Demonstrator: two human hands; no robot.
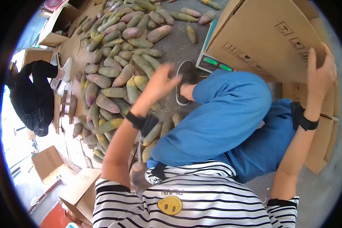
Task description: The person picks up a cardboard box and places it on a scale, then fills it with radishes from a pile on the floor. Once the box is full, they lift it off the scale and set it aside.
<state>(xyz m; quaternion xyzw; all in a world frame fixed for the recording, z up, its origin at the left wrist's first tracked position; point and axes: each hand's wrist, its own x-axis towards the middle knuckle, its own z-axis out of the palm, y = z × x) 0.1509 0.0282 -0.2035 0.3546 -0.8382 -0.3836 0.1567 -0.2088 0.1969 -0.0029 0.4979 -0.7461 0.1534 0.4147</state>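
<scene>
My left hand (159, 83) is in the air at the near edge of a big heap of long green and purplish radishes (112, 72). Its fingers are apart, slightly blurred, with nothing in them. At the right, my right hand (321, 70) grips the upper edge of a large cardboard box (262, 36), thumb on the printed outer side. That box sits tilted toward me on a scale (216, 64) with lit green displays. What is inside the box is hidden from here.
More cardboard boxes (319, 144) stand below the large one at the right. Open boxes (49, 163) lie at the lower left. A person in black (34, 95) sits at the far left. My shoe (184, 81) is between heap and scale.
</scene>
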